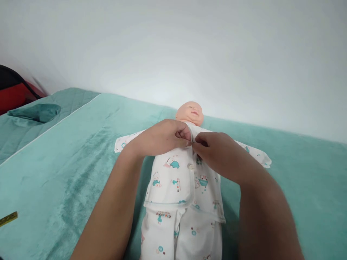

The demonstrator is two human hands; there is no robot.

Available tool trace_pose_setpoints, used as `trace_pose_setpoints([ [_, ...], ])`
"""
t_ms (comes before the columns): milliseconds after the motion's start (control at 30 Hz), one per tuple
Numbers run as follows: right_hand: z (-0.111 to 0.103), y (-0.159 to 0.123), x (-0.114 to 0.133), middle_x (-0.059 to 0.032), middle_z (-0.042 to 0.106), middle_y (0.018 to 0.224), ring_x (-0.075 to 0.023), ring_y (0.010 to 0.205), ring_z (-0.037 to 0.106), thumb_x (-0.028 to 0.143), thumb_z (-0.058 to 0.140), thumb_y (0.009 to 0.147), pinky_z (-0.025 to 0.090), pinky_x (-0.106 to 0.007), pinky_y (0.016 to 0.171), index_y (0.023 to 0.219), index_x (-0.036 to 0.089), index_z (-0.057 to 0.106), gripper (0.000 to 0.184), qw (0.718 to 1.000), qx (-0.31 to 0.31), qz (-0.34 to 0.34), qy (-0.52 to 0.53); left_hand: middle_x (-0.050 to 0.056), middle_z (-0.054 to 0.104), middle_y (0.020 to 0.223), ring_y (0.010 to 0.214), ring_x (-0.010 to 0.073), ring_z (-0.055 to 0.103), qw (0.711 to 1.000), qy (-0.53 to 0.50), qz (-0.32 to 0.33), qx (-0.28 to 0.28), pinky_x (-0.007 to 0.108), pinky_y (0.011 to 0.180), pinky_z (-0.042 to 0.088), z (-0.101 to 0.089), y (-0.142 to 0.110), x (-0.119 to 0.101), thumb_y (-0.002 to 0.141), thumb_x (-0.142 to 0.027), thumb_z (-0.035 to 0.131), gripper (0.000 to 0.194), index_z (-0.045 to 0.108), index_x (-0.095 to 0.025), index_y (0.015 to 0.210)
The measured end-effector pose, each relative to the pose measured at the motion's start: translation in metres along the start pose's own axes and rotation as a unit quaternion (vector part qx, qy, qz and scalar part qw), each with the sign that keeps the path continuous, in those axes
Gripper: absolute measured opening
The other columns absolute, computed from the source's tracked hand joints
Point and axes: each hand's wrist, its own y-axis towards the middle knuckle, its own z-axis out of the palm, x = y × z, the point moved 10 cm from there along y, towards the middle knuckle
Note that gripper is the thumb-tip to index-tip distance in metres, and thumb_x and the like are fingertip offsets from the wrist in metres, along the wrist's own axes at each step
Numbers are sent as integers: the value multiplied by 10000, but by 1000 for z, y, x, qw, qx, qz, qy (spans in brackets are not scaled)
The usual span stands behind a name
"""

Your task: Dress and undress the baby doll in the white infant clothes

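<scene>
A baby doll (pixel 190 112) lies on its back, dressed in a white printed baby shirt (pixel 173 180) and matching pants (pixel 197 238). The shirt's sleeves stretch out to both sides. At the upper chest, my left hand (pixel 165 135) pinches the edge of the shirt's front opening. Facing it, my right hand (pixel 219 150) pinches the other edge, and the fingertips of both hands nearly meet. What lies between the fingertips is too small to make out. Lower on the front, a round button (pixel 190 166) shows.
A green plush bed cover (pixel 89 144) spreads under the doll, up against a white wall (pixel 173 50). A quilted green piece with a dark fold (pixel 35 112) lies at the left, near a red and black bag (pixel 13 94). A yellow strip (pixel 8 219) sits at the left edge.
</scene>
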Motion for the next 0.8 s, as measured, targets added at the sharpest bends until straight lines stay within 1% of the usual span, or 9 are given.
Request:
trace_pose_setpoints([
  [67, 3, 4, -4, -28, 599, 649, -127, 554, 490, 343, 532, 870, 310, -286, 518, 600, 194, 529, 309, 993, 44, -19, 109, 4, 653, 770, 681, 126, 567, 999, -33, 5, 6, 247, 596, 409, -1, 0, 1, 811, -233, 559, 115, 661, -202, 770],
  [133, 6, 8, -7, -34, 627, 681, -142, 628, 562, 351, 549, 868, 387, -273, 568, 649, 189, 598, 277, 974, 79, -40, 207, 17, 671, 807, 730, 139, 601, 998, -69, 1, 5, 255, 628, 440, -2, 1, 4, 816, -263, 584, 110, 676, -203, 808],
  [200, 7, 13, -10, -28, 614, 654, -138, 635, 572, 360, 568, 860, 420, -263, 594, 659, 185, 619, 272, 956, 89, -53, 276, 26, 684, 837, 761, 147, 621, 995, -104, -5, 2, 263, 656, 463, -2, 3, 8, 814, -281, 607, 112, 688, -207, 836],
  [267, 10, 18, -14, -17, 592, 618, -127, 597, 554, 369, 591, 847, 426, -256, 583, 651, 183, 622, 272, 941, 88, -62, 320, 32, 689, 844, 769, 148, 629, 991, -130, -8, 2, 269, 672, 477, 0, 4, 11, 805, -283, 626, 111, 699, -207, 840],
  [367, 16, 22, -18, -8, 576, 578, -120, 558, 539, 383, 628, 828, 424, -253, 563, 639, 182, 626, 276, 929, 93, -69, 353, 35, 686, 816, 755, 149, 627, 989, -150, -13, -4, 274, 676, 486, 0, 5, 14, 789, -283, 651, 108, 713, -204, 827],
  [533, 20, 22, -19, -18, 615, 598, -114, 560, 548, 392, 637, 838, 427, -245, 562, 662, 175, 657, 281, 929, 111, -78, 344, 38, 687, 801, 759, 148, 627, 984, -175, -16, -8, 276, 686, 489, 1, 6, 16, 777, -280, 670, 109, 721, -196, 824],
  [667, 20, 24, -20, -20, 619, 586, -109, 541, 541, 390, 634, 849, 421, -241, 543, 655, 173, 665, 293, 921, 110, -83, 363, 27, 682, 804, 750, 138, 616, 986, -165, -18, -7, 266, 669, 478, 3, 7, 16, 782, -285, 665, 102, 711, -198, 810],
  [800, 24, 24, -20, -34, 631, 603, -118, 545, 557, 408, 629, 855, 424, -250, 533, 646, 166, 657, 321, 905, 130, -86, 397, 26, 683, 825, 753, 137, 611, 988, -154, -25, -12, 262, 659, 471, 3, 8, 17, 775, -292, 667, 102, 699, -197, 795],
])
